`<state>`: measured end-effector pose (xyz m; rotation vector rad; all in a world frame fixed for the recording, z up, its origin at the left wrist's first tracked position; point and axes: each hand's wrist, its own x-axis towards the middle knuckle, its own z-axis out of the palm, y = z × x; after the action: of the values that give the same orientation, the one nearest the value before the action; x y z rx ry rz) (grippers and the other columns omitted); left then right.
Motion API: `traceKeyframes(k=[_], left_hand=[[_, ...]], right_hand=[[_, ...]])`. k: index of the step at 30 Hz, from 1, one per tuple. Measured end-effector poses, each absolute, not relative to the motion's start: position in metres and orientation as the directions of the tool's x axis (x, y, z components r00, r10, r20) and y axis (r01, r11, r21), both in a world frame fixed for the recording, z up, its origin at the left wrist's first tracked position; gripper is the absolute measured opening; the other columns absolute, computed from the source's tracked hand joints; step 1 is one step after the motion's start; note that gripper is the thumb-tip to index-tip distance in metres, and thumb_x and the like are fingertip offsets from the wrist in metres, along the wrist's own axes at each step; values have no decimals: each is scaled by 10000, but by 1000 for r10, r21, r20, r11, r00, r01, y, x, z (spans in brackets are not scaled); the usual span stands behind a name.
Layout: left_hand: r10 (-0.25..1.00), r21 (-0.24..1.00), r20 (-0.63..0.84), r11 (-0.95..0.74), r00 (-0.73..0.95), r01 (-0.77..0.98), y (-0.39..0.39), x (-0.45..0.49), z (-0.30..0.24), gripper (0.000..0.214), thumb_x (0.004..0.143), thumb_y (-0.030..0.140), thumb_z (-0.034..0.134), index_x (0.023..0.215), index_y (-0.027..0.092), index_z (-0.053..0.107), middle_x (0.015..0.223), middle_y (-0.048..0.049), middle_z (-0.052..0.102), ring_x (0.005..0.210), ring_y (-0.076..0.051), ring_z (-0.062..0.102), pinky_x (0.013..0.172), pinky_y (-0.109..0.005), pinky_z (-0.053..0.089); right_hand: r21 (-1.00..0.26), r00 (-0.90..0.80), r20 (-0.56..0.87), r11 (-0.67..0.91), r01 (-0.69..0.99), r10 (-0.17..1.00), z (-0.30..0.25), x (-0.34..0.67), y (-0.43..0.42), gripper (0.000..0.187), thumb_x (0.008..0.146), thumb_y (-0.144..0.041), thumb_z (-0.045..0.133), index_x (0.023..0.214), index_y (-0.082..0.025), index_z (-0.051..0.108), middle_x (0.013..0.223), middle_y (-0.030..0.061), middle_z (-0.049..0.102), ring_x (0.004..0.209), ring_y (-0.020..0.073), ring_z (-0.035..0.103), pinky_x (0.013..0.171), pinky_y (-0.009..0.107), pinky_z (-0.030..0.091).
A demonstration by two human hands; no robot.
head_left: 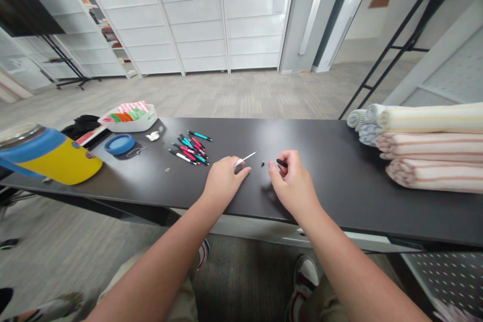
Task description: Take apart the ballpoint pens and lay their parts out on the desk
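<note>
My left hand [225, 179] rests on the black table [339, 161] and pinches a thin white pen refill [246, 157] that points up to the right. My right hand [291, 182] is closed on a short black pen part [281, 163] just to the right. Between the two hands a tiny black piece [263, 164] lies on the table. A pile of several pink, teal and white pens [191, 147] lies to the left of my left hand.
A white tray [145, 124] with coloured items, a blue round lid [119, 144] and a blue and yellow container [49, 157] sit at the left. Rolled and folded striped towels [426, 146] are stacked at the right. Black metal racks stand on the floor behind.
</note>
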<state>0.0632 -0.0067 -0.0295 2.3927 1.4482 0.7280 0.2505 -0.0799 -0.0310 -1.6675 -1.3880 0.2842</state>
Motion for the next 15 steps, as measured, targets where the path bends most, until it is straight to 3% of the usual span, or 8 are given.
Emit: traceKeyframes(k=[5,8,12,15], left_hand=[[886,334,246,-458,393,824,-6,69,-30,183,973,366,671,910,211,747,917,-55,756,882,-232,687,767,-316,432],[892,333,239,-447,384,830,-7,70,-28,210,998,325,616,864,207,725,893,-57,742,840,-219,673,740,-309,414],[869,572,257,-490,423,658,-7,66,-26,200,997,348,603,911,205,715,819,-17,699,761,-179,624,697,-276,405],[869,727,237,-455,434,515,-8,61,-25,274,997,449,585,942,211,709,687,37,601,631,-146,513,610,-254,362]], right_hand=[[-773,326,334,59,632,884,-31,252,-80,194,943,-417,607,931,-253,503,775,-19,634,684,183,675,633,271,438],[-794,311,327,80,603,892,-32,252,-79,201,951,-435,609,923,-247,542,801,-1,673,724,192,704,657,276,463],[-815,272,305,102,571,913,-32,252,-79,238,946,-473,633,974,-239,668,821,19,722,705,190,690,656,287,483],[-812,220,295,123,570,930,-30,252,-80,292,938,-492,654,1049,-242,758,724,8,700,599,171,604,605,289,465]])
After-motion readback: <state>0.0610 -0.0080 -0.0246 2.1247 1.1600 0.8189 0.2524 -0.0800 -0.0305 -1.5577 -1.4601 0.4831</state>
